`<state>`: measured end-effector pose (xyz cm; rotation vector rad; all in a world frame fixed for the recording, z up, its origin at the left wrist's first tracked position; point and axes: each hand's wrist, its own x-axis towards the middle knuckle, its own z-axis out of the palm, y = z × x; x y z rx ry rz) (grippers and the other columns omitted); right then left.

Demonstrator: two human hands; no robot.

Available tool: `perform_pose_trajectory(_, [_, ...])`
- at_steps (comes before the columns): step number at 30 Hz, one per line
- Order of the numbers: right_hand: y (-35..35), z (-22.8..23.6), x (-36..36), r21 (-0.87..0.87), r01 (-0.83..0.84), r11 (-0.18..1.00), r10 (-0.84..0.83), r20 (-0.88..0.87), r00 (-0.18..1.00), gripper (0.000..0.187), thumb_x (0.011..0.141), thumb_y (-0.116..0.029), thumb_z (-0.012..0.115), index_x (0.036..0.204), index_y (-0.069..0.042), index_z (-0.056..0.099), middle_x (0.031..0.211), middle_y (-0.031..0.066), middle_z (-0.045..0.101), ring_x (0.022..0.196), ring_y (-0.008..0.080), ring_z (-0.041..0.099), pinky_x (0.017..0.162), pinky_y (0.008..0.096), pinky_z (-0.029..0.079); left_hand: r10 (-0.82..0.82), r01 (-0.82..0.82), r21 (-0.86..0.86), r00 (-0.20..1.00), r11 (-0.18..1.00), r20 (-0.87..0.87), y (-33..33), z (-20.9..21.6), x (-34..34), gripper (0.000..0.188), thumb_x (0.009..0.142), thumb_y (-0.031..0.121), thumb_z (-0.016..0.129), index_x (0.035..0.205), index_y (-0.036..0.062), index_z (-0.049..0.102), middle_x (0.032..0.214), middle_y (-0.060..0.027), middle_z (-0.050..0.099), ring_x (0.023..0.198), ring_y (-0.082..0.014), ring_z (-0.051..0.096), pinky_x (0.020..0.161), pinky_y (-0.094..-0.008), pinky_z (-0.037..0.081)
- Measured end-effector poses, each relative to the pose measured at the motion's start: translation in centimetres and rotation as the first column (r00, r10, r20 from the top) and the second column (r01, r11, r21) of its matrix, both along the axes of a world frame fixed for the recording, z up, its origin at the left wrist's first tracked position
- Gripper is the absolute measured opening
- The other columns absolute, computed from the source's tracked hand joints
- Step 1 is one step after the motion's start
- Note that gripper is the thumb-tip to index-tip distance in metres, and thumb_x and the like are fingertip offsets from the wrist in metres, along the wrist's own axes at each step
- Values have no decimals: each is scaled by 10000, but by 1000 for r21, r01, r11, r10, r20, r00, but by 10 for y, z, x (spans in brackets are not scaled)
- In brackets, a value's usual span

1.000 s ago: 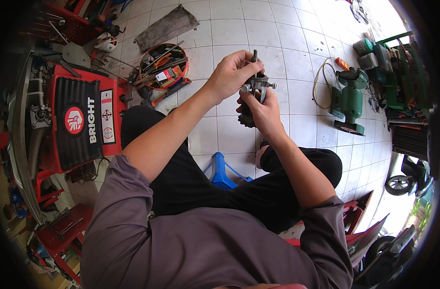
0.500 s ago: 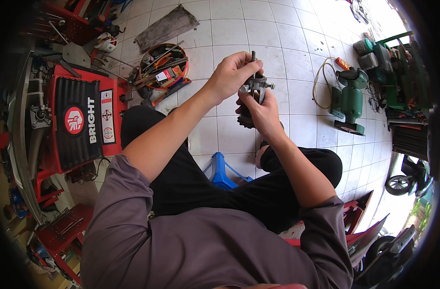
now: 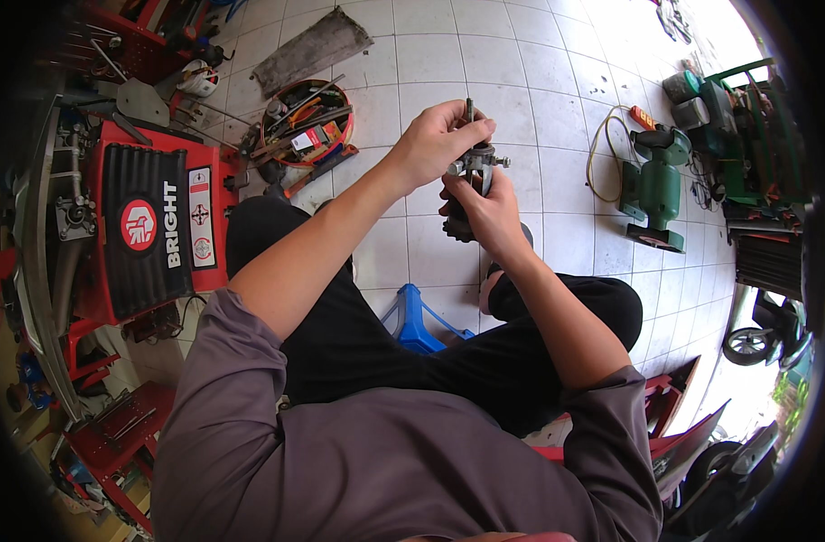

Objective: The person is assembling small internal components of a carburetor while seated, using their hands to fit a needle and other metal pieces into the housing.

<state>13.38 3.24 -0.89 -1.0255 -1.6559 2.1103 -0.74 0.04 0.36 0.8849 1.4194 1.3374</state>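
Note:
Out over the floor between my knees, both hands grip a dark and silvery metal machine part. Its exact kind I cannot make out. A thin dark rod stands up from its top, and a bolt end sticks out at its right side. My left hand is closed at the upper end, thumb and fingers pinched about the rod. Lower down, my right hand wraps round the body from the right, its thumb across the front. The dark, toothed-looking bottom shows below; the palms hide the rest.
A round tub full of hand tools stands beyond my left knee. Red workshop equipment fills the left. Right of me are a green bench grinder and a cable. A blue stand leg lies between my thighs.
The metal part and my right hand have shifted very slightly left. My left hand keeps its hold at the top, and the rod leans a little further left.

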Motion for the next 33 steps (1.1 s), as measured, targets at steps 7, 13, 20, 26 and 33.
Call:
perform_pose_trajectory(7, [-3,-6,0,-32,-25,999,26,2,1000,255,869,-220,629,945,-6,513,783,75,611,641,149,633,534,271,509,17,-16,5,999,1000,-46,1,-9,1,298,857,295,624,911,2,619,782,-35,602,718,-101,551,672,-249,463])
perform_pose_trajectory(13, [-2,-2,0,-10,7,1000,-7,19,1000,274,869,-237,630,944,-4,509,783,77,609,644,151,631,540,271,508,6,-7,-10,998,1000,-56,1,-4,0,285,871,289,614,931,10,611,810,-27,603,750,-92,552,696,-240,459])
perform_pose_trajectory(20, [0,2,0,-17,9,1000,-8,29,1000,285,866,-247,634,954,-10,501,786,77,609,646,148,629,550,269,508,-19,15,-77,999,997,-50,-1,4,-1,247,893,274,599,928,30,612,839,-7,610,796,-73,559,748,-226,455])
perform_pose_trajectory(26, [1,3,-1,12,7,1000,-8,21,1000,286,865,-250,636,954,-12,503,788,76,610,649,145,629,553,267,507,-5,6,-71,1000,997,19,0,-1,-4,235,892,262,600,909,29,626,882,-30,640,845,-84,588,788,-245,463])
perform_pose_trajectory(33, [3,7,0,-8,42,999,-42,-9,999,259,856,-220,638,943,-13,510,778,69,607,638,138,621,539,267,499,41,-41,-26,999,999,31,1,3,-4,195,890,215,596,916,27,643,898,-36,655,855,-97,598,804,-246,459])
